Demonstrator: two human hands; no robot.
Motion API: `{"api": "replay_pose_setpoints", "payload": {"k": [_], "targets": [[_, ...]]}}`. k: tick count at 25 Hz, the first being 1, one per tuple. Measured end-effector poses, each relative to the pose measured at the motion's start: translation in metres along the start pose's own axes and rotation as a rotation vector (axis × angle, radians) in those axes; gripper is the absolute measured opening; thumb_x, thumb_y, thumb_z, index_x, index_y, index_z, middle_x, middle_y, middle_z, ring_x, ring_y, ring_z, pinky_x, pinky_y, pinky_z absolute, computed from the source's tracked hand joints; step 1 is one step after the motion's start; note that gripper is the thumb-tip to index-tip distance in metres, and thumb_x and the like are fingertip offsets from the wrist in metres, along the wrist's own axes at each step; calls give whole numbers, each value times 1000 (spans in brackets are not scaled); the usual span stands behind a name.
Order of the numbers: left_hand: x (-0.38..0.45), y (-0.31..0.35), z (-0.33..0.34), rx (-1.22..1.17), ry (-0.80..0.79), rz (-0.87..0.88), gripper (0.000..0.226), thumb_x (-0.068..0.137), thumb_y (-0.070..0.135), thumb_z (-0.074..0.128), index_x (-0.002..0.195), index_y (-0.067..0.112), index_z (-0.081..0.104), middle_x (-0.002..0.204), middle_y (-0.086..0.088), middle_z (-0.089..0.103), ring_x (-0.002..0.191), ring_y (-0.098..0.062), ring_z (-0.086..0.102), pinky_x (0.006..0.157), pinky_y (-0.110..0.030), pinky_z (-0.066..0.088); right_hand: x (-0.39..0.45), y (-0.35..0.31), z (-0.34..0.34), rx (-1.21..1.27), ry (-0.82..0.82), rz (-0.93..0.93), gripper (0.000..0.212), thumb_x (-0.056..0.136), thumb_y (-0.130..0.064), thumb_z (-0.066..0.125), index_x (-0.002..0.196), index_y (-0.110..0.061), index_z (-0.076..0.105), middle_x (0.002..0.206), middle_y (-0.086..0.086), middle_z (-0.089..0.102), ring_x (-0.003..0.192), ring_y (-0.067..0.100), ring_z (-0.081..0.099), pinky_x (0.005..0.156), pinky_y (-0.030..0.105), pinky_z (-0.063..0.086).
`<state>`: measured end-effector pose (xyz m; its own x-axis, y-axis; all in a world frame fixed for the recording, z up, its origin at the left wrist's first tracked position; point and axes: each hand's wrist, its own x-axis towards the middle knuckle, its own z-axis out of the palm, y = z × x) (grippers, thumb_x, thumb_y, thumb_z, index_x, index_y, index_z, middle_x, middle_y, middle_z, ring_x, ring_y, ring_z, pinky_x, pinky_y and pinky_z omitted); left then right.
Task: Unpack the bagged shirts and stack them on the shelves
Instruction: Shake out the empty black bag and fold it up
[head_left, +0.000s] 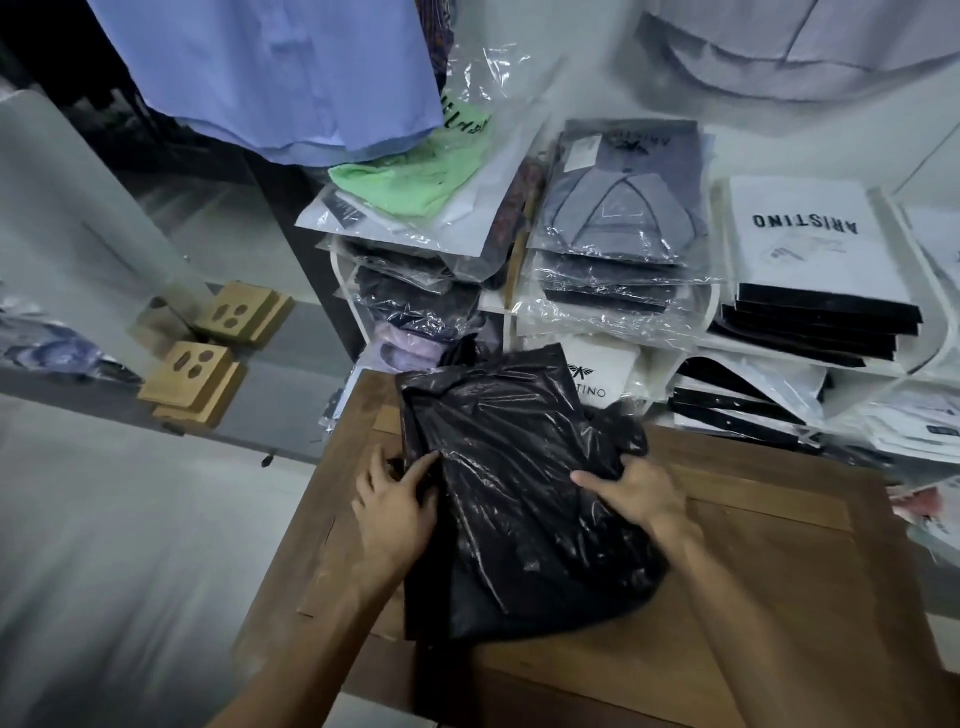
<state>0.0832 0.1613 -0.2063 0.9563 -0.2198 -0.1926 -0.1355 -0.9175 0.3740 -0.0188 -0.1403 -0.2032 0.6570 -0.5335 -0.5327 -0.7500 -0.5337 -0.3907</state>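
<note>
While the crumpled black plastic bag (519, 483) lies near the far-left corner of the brown wooden tabletop (753, 571), its far end poking past the far edge, both hands are on it. The left hand (397, 501) rests at the bag's left edge with fingers spread and fairly straight, the forefinger reaching onto the film. The right hand (631, 491) sits on the bag's right side; its thumb lies on top, but its fingers are hidden behind the plastic, so I cannot tell whether it grips.

The film looks thin and slippery, so a hard tug could well tear it, or the folded shirts inside could slide out crooked and lose their fold. Since the bag overhangs the far edge, a careless pull might tip it off towards the shelves.

Beyond the tabletop stand white shelves (862, 366) already crowded with clear-bagged shirts (618, 208), a green one in clear wrap (415, 176) and flat white boxes (805, 234) printed with lettering. A light blue shirt (280, 73) hangs above on the left, and small brown cardboard packs (218, 353) sit on a grey ledge. The floor is pale.
</note>
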Motion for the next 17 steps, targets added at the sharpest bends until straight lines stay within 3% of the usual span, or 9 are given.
{"api": "replay_pose_setpoints", "payload": {"k": [2, 4, 6, 9, 12, 13, 17], "targets": [[-8, 16, -1, -359, -72, -197, 44, 96, 35, 63, 138, 47, 56, 146, -15, 31, 130, -33, 40, 114, -44, 35, -17, 18, 12, 214, 28, 40, 63, 64, -90, 65, 94, -36, 74, 121, -1, 64, 131, 30, 48, 110, 52, 43], [-11, 23, 1, -660, -153, -303, 34, 93, 34, 64, 124, 46, 62, 130, -7, 37, 109, -21, 52, 109, -30, 42, -30, 22, 11, 459, -4, 49, 37, 76, -71, 75, 86, -35, 76, 106, -7, 75, 113, 22, 65, 106, 47, 50], [-7, 24, 0, -765, -207, -360, 24, 86, 50, 62, 109, 52, 68, 126, 4, 58, 107, -16, 62, 109, -34, 46, -37, 23, 5, 655, -128, 97, 24, 84, -48, 79, 97, -28, 78, 100, -2, 80, 97, 21, 73, 102, 44, 54], [-3, 24, -9, -826, -392, -307, 40, 82, 57, 71, 120, 46, 69, 113, 13, 75, 110, -15, 70, 100, -36, 53, -44, 32, -1, 872, -355, 224, 50, 76, -35, 82, 118, -11, 74, 105, 12, 79, 102, 31, 75, 104, 49, 54], [-4, 20, -14, -773, -603, -148, 97, 67, 25, 95, 148, 40, 46, 129, 8, 69, 113, -10, 69, 97, -28, 55, -46, 39, -2, 960, -439, 245, 64, 63, -40, 87, 119, -11, 76, 113, 14, 77, 108, 32, 73, 109, 49, 50], [-7, 22, -14, -772, -643, -88, 104, 64, 16, 97, 150, 38, 42, 133, 7, 65, 117, -10, 66, 98, -28, 55, -47, 39, -4, 978, -468, 229, 63, 65, -45, 90, 119, -14, 76, 115, 12, 77, 111, 30, 72, 110, 48, 49], [-13, 30, -14, -861, -596, 43, 113, 65, -7, 90, 153, 40, 37, 139, 9, 60, 126, -11, 61, 98, -23, 54, -45, 42, -11, 940, -482, 188, 84, 47, -51, 100, 119, -16, 76, 116, 7, 77, 114, 27, 71, 111, 45, 48]]}}
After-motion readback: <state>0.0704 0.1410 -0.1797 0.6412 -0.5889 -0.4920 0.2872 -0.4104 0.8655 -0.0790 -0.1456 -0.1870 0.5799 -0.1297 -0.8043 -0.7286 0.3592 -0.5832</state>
